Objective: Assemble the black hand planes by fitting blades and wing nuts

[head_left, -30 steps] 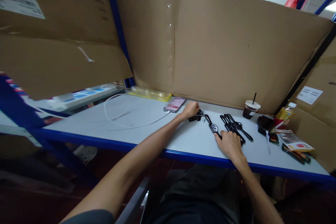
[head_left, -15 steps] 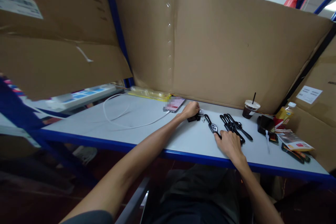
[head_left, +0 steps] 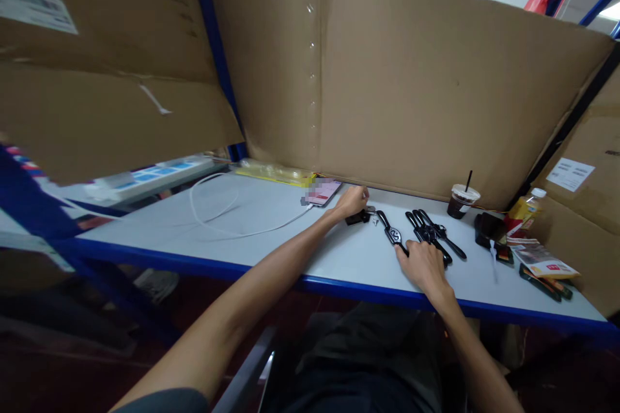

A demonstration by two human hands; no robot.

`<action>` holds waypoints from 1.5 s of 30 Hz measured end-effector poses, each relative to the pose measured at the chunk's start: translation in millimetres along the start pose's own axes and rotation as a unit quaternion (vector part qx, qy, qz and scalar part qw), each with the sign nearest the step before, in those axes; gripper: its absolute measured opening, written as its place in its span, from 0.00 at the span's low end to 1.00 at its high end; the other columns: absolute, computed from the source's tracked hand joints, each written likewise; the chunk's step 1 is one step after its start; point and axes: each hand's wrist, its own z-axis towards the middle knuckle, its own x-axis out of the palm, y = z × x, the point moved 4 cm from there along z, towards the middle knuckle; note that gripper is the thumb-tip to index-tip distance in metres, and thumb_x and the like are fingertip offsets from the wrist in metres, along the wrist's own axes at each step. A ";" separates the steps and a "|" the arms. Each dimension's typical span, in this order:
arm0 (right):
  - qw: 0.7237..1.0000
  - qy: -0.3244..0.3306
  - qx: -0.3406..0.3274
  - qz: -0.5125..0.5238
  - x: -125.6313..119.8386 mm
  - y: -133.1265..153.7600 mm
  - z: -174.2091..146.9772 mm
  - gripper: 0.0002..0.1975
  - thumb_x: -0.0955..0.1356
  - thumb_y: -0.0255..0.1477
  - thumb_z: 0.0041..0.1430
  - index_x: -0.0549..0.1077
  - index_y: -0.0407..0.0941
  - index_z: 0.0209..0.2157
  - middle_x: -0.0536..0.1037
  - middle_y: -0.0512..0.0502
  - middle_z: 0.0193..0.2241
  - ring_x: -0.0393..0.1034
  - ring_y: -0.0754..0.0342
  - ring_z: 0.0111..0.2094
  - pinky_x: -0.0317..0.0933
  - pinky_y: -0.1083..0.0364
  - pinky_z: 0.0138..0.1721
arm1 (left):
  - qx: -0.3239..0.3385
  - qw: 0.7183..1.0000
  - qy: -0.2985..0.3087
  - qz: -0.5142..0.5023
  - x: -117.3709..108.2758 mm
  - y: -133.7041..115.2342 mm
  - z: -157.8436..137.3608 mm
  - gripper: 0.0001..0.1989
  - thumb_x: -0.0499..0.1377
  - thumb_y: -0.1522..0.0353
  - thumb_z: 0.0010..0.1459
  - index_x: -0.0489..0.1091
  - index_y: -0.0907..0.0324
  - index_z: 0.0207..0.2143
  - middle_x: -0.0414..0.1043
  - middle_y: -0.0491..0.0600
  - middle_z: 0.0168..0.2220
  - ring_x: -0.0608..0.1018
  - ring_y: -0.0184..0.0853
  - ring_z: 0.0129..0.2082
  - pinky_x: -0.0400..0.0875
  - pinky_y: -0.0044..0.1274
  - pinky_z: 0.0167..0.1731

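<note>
My right hand [head_left: 422, 266] grips the near handle of a black spokeshave [head_left: 391, 231], which lies slanted on the table with a pale curved mark on its middle. Beside that hand is a cluster of several more black spokeshaves [head_left: 428, 227], partly covered by it. My left hand [head_left: 355, 200] is closed, fingers curled, just above a dark piece [head_left: 357, 218]; whether anything is pinched in it is hidden. A small flat metal piece [head_left: 371, 210] sits by its fingertips. Small silvery parts [head_left: 374, 222] lie between it and the spokeshave.
A phone [head_left: 325, 193] with a white cable [head_left: 271, 230] lies left of my left hand. A lidded drink cup [head_left: 464, 201], a black container [head_left: 489, 231], a bottle [head_left: 535, 200] and a packet [head_left: 542, 259] stand or lie at right. Cardboard [head_left: 411, 77] walls the table's back.
The metal piece by my left fingertips shows more clearly and seems to lie slightly lower. My left hand has barely shifted; my right hand and the spokeshave stay put.
</note>
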 end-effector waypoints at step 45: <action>0.988 0.048 0.141 -0.038 -8.7 -123.3 14.9 0.14 0.62 0.34 0.68 0.76 0.45 0.47 0.79 0.36 0.47 0.75 0.43 0.47 0.62 0.53 0.41 | 0.262 0.950 0.169 0.023 0.4 -103.5 -65.3 0.08 0.63 0.67 0.56 0.78 0.54 0.39 0.78 0.47 0.36 0.77 0.36 0.35 0.63 0.25 0.34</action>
